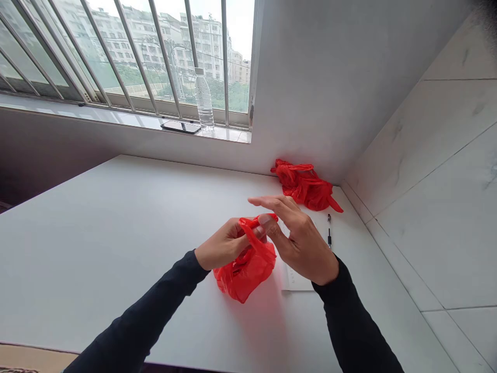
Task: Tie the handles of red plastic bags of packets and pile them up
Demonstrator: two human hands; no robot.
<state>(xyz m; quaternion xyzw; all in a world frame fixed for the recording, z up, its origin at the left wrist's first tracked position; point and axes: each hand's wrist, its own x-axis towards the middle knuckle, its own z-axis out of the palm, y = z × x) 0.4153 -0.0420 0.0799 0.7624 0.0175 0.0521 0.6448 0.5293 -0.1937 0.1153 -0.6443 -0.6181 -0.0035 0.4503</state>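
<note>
A red plastic bag (248, 272) hangs bunched up over the white table. My left hand (223, 243) is closed on its upper part, with a loop of red film lying across the fingers. Close by on the right, my right hand (301, 238) has its fingers stretched out above the bag and the thumb apart from them. That thumb's tip is at the bag's top edge, beside the left fingertips; whether it presses on the film I cannot tell. The bag's inside is mostly hidden.
More crumpled red plastic bags (306, 186) lie at the table's (116, 233) back right corner. Partly behind my right hand are white paper (297, 280) and a pen (329, 233). A water bottle (204, 101) and a phone (180, 127) rest on the windowsill. A tiled wall (438, 197) borders the right side.
</note>
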